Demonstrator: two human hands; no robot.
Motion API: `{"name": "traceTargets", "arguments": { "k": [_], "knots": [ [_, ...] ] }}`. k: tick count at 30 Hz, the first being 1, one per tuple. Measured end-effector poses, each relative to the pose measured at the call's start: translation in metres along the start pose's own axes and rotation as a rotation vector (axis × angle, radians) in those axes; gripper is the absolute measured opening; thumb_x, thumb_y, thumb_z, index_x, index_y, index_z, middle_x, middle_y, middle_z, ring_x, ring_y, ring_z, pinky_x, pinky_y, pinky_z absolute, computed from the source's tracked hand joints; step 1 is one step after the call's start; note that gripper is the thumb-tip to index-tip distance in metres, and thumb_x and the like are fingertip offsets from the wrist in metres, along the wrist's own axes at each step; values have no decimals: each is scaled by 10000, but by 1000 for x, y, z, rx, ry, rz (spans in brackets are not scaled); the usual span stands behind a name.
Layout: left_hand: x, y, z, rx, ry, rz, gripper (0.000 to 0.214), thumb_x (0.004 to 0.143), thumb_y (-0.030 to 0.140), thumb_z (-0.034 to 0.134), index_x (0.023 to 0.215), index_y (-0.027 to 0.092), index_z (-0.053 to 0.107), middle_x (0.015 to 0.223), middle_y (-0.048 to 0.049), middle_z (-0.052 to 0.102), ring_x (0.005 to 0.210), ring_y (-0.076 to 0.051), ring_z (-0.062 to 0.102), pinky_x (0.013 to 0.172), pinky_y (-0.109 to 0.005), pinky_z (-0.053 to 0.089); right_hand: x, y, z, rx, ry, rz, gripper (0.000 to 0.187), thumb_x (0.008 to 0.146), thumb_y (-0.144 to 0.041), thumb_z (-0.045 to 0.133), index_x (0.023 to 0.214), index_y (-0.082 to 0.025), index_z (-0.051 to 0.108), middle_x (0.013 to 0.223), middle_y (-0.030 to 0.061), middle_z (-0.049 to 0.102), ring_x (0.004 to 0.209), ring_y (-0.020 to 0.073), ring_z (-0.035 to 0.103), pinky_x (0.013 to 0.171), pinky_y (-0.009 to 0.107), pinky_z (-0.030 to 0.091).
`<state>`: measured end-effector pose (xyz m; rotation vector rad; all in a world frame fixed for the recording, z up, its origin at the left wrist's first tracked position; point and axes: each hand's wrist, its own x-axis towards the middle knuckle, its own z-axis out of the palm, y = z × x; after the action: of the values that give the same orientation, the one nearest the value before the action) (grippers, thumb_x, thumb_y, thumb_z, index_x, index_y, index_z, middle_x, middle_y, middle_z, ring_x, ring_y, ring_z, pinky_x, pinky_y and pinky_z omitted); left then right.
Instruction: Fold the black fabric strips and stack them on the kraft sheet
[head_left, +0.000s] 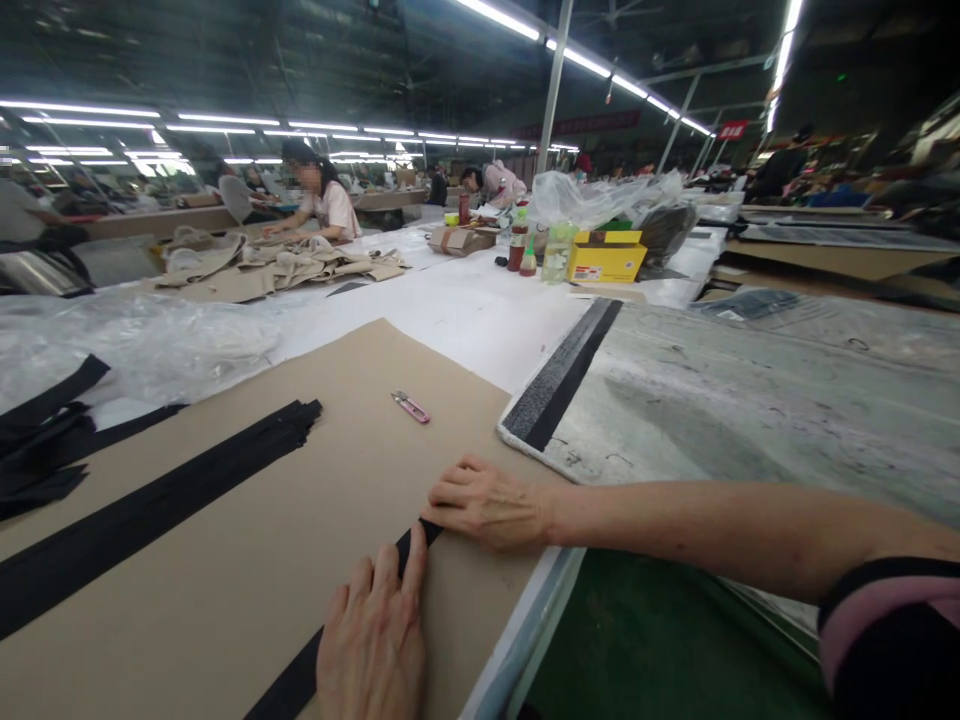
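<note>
Fingers (405, 575) of the left hand (369, 640) lie flat and close together, pressed palm-down on a narrow black fabric strip (300, 675). The strip runs slantwise from the near edge of the picture up to the right hand (487, 505). That hand rests palm-down over the strip's far end, its fingers (450, 492) bent and held together, with the tips on the cloth. Whether they pinch the strip or only press it cannot be told. The right forearm reaches in from the right, with a pink and black sleeve at the elbow.

The strip lies on a large tan fabric sheet (337, 480) spread over the bench (480, 320), close to the sheet's near right edge. Further left on the same sheet lies a long stack of black strips (165, 495), slanted the same way. A small pink thread snipper (410, 407) lies on the sheet, far of the right hand and apart from it. A loose pile of black strips (41, 440) sits at the left edge, with crumpled clear plastic sheeting (142, 340) beyond it.

To the right lies a grey felt pad with a black band (561, 378). Far off stand a yellow cardboard box (606, 257), some plastic bottles (517, 242) and a heap of beige cloth pieces (277, 268), where another person (324, 200) bends over the bench.
</note>
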<state>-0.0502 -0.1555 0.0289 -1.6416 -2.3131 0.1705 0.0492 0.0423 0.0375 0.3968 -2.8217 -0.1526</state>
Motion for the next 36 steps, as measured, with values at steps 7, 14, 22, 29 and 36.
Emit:
{"name": "traceTargets", "arguments": {
  "k": [7,14,22,29,36],
  "knots": [
    [0,0,3,-104,16,-40,555,824,-2,353,1319,212,480,997,-75,620,888,-247,530,739,-396,414,-26,21,-9,-75,-46,219,296,851,-75,425,1103,-124,571,957,101,591,885,199,492,850,375,336],
    [-19,-8,-14,-355,-7,-208,430,880,104,380,1282,221,475,1171,-58,583,1072,-199,516,943,-392,426,21,-41,-1,124,179,194,487,874,-78,386,1350,-168,435,1201,129,563,1061,219,519,885,382,406],
    [-88,-49,19,-351,-75,-303,578,926,441,357,1433,180,257,1507,-42,281,1372,-218,291,1114,-446,328,29,-53,36,87,72,93,396,940,-271,422,1326,-217,488,1240,87,576,1077,221,551,920,400,408],
    [-225,-119,30,-83,-96,-571,566,940,357,316,1459,222,138,1478,-50,326,1352,-202,335,1103,-501,301,20,-42,49,14,81,58,442,926,-360,422,1355,-262,458,1274,49,566,1081,242,548,933,420,347],
    [-309,-202,12,-475,-44,-1152,544,888,486,312,1285,154,479,1337,-103,518,1268,-228,429,1107,-458,279,14,-25,87,100,227,75,508,893,-430,444,1392,-346,399,1216,14,608,1020,275,582,911,447,330]
  ]
}}
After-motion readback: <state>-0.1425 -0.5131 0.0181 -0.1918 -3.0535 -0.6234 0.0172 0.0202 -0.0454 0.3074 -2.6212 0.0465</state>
